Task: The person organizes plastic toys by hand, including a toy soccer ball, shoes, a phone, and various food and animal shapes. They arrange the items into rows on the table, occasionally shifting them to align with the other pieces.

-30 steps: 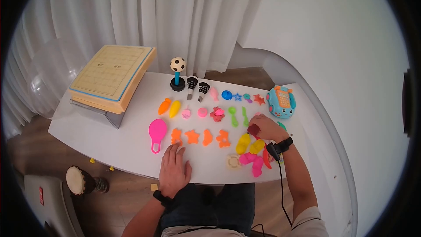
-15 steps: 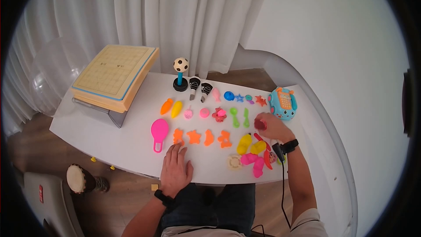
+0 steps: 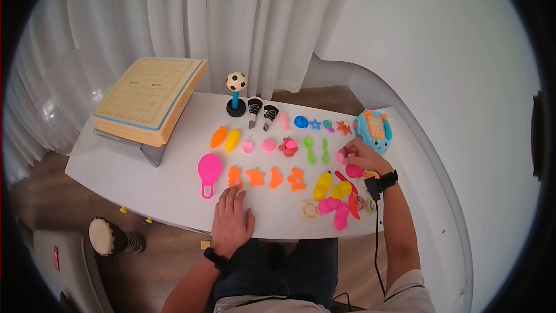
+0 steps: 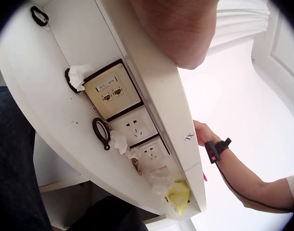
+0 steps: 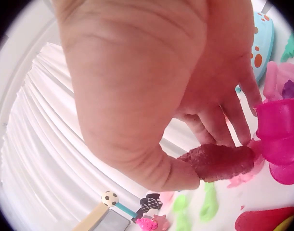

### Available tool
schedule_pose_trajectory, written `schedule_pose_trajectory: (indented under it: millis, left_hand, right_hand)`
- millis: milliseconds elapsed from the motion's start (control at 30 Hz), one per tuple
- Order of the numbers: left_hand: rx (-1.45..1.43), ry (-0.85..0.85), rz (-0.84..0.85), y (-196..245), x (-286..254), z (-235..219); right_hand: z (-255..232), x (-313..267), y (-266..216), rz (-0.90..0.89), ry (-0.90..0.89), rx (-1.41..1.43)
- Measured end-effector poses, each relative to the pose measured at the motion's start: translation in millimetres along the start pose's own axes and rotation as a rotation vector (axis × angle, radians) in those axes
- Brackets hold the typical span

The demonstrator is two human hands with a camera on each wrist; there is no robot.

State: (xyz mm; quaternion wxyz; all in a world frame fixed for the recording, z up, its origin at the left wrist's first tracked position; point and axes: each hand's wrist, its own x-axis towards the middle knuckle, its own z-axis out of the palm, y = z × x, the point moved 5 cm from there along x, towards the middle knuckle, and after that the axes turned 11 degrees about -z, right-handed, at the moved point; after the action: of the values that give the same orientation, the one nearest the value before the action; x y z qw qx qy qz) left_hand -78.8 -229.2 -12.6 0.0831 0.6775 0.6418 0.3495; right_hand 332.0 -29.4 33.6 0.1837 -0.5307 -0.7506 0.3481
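Note:
The left hand [image 3: 231, 220] lies flat at the table's front edge, fingertips by an orange shape [image 3: 234, 175]. At the table's right side is the right hand [image 3: 368, 157]; the right wrist view shows this hand [image 5: 151, 96] pinching a rough dark red lump [image 5: 219, 162] between thumb and fingers. Just beyond the lump lie a pale pink piece [image 5: 253, 171] and magenta pieces [image 5: 279, 127]. In the head view, the pale pink piece [image 3: 340, 156] is at the fingertips, with a magenta piece [image 3: 354, 171] below the hand. The left wrist view mostly shows the table's underside.
Behind the right hand stands a blue toy phone [image 3: 372, 129]. Yellow pieces [image 3: 322, 186], green utensils [image 3: 309, 150] and a magenta paddle [image 3: 209, 169] lie on the white table [image 3: 156, 191]. A football stand [image 3: 236, 107] and a board on a stand [image 3: 147, 95] are farther back.
The right hand has moved back and to the right, toward the toy phone, with the dark red lump. The magenta piece below it has come into sight. The left hand has stayed put.

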Motion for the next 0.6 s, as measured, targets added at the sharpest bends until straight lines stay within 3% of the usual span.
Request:
schedule_pose_trajectory:
  millis: [100,233,300,333,400,533,600]
  left_hand:
    - [0.007,0.003,0.008,0.4,0.6,0.5]
    - [0.008,-0.002,-0.003,0.5,0.2,-0.8]
    - [0.008,0.004,-0.001,0.8,0.3,-1.3]
    - [0.009,0.007,0.005,1.3,0.9,-1.2]
    - [0.003,0.003,0.003,1.9,1.0,-1.3]
    - [-0.041,-0.004,-0.015,1.6,0.8,-2.2]
    - [-0.036,0.0,-0.014,1.3,0.5,-2.1]
  right_hand:
    - [0.8,-4.4,-4.9,-0.038,-0.136,0.013]
    - [-5.8,0.8,-17.6,-0.042,-0.169,0.043]
    - [-13.9,4.9,-31.2,-0.022,0.042,0.056]
    - [-10.2,9.1,-29.3,-0.022,0.047,0.056]
    - [-11.4,22.7,-16.4,-0.058,0.316,-0.052]
    - [2.8,45.0,-1.0,-0.023,0.429,-0.313]
    - [12.2,49.2,-3.0,0.112,0.396,-0.529]
